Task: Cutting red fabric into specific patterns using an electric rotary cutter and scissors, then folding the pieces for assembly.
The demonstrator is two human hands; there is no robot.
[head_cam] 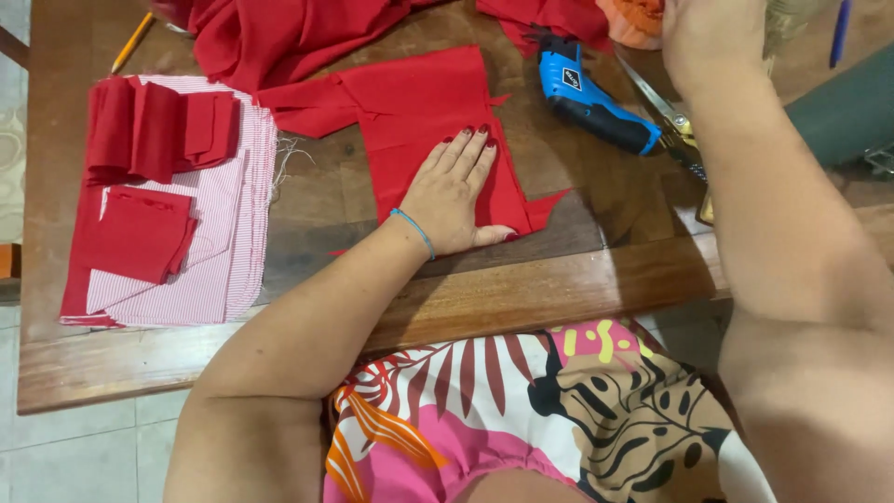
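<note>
Left hand [454, 197]: laid flat, fingers spread, on one red cloth piece [424, 121].
Right hand [712, 33]: fingers cut off, cannot tell.
Blue tool [596, 98]: one.

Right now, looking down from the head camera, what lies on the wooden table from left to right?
Folded red cloth pieces on red-and-white striped fabric → flat red cloth piece under the left hand → blue-and-black electric cutter → metal scissors.

Left hand [453, 194] is laid flat on red cloth piece [424, 112], ctr of wooden table [521, 289]; right hand [712, 33] is raised at 1 o'clock (fingers cropped), blue cordless tool [591, 98] w/ scissors [672, 121] lying below it.
</note>
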